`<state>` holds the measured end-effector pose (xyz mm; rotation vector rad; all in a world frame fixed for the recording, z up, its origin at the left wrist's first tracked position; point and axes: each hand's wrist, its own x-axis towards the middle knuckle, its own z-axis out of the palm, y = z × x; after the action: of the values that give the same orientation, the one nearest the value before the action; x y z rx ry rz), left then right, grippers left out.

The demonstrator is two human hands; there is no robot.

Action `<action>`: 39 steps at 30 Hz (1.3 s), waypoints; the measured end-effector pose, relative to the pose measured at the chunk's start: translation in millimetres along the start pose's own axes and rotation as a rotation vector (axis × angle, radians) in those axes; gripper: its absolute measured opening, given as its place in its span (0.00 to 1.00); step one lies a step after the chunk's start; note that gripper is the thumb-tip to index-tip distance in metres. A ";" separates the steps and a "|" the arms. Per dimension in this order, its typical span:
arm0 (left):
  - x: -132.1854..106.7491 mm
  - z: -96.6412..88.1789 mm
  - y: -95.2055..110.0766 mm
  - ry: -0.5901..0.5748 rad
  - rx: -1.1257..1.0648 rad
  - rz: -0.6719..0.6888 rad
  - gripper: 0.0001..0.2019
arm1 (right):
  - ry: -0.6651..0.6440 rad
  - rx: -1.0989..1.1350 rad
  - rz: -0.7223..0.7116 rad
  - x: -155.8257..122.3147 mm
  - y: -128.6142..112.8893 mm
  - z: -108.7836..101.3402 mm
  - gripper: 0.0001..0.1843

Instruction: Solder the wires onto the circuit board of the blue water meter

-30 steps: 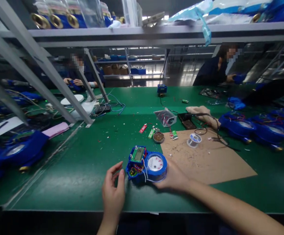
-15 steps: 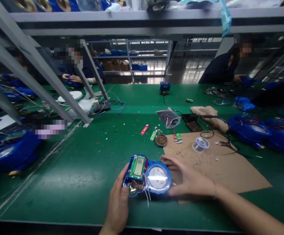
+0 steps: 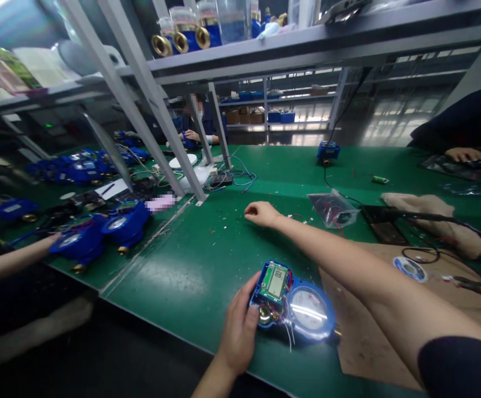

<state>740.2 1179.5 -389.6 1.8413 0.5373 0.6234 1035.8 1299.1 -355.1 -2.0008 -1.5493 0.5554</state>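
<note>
A blue water meter (image 3: pixel 311 312) rests on the green table with its lid off the electronics. Its lit-up circuit board (image 3: pixel 275 283) carries a small LCD, and thin white wires stick out below. My left hand (image 3: pixel 240 326) grips the meter's left end, thumb in front and fingers behind. Further up the table, my right hand (image 3: pixel 263 214) is closed with its fingers curled together; whatever is in them, if anything, is hidden. Small scraps lie around that hand. My right forearm crosses above the meter and covers part of the table.
To the right lie a cardboard sheet (image 3: pixel 373 331), a solder spool (image 3: pixel 410 269), a clear plastic bag (image 3: pixel 333 209) and a beige cloth (image 3: pixel 431 213). Metal posts (image 3: pixel 169 132) rise at the left, near other blue meters (image 3: pixel 78 243). Co-workers' hands (image 3: pixel 464 154) show at the sides.
My right hand has left the meter's right side and moved forward and left over the table, its fingers now curled. My left hand still grips the meter. The view has turned left.
</note>
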 end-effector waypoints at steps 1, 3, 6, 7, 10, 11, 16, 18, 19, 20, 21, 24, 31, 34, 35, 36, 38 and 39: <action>0.3 -0.6 0.8 -0.001 0.004 0.009 0.25 | -0.018 -0.020 0.005 16.8 -1.6 14.4 0.15; 0.9 -1.8 2.9 -0.002 0.015 0.026 0.25 | -0.060 -0.065 0.034 40.5 -2.7 36.7 0.15; 1.0 -3.0 6.9 -0.002 0.026 0.056 0.25 | -0.137 -0.124 0.096 53.9 -1.8 51.8 0.10; 1.0 -3.2 8.2 0.000 0.028 0.064 0.25 | -0.158 -0.144 0.113 54.1 -1.1 52.3 0.10; 0.8 -2.8 11.3 0.016 0.036 0.085 0.25 | -0.198 -0.207 0.136 48.5 2.0 45.2 0.13; 0.5 -2.5 12.2 0.021 0.040 0.088 0.24 | -0.201 -0.221 0.133 45.5 3.2 41.1 0.12; -1.3 -1.4 16.3 0.034 0.045 0.074 0.23 | -0.134 -0.195 0.130 36.6 9.6 22.2 0.11; -1.5 -2.0 16.3 0.036 0.044 0.068 0.23 | -0.069 -0.178 0.170 40.5 12.4 20.1 0.12; -1.4 -2.4 15.9 0.038 0.044 0.068 0.23 | -0.043 -0.172 0.190 43.7 13.8 20.5 0.12; -1.2 -2.9 15.5 0.041 0.043 0.069 0.23 | -0.028 -0.167 0.204 47.2 15.1 22.0 0.12; -0.8 -3.3 15.1 0.045 0.041 0.072 0.23 | -0.026 -0.160 0.209 50.8 16.1 24.2 0.13; 1.3 -4.7 14.3 0.042 0.033 0.083 0.23 | -0.102 -0.130 0.161 58.6 16.6 33.5 0.15; 1.2 -5.7 13.8 0.045 0.043 0.100 0.24 | -0.159 -0.164 0.080 41.9 7.3 31.9 0.06; -9.1 -0.5 17.3 0.082 0.063 0.081 0.24 | -0.038 -0.084 0.042 9.5 2.3 13.4 0.07; -14.3 2.0 19.5 0.101 0.076 0.067 0.25 | 0.009 -0.031 0.032 -5.6 -0.1 5.7 0.08; -20.1 4.4 22.1 0.119 0.093 0.054 0.25 | 0.053 0.025 0.029 -22.8 -3.1 -2.6 0.09; -32.1 8.5 28.4 0.142 0.130 0.024 0.26 | 0.126 0.144 0.029 -62.2 -10.7 -19.8 0.13; -37.6 9.7 31.8 0.140 0.146 0.011 0.27 | 0.164 0.223 0.028 -83.7 -15.4 -28.3 0.14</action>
<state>720.0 1138.6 -368.6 1.9477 0.6816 0.7412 1020.8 1216.3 -324.1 -1.8518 -1.3033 0.5357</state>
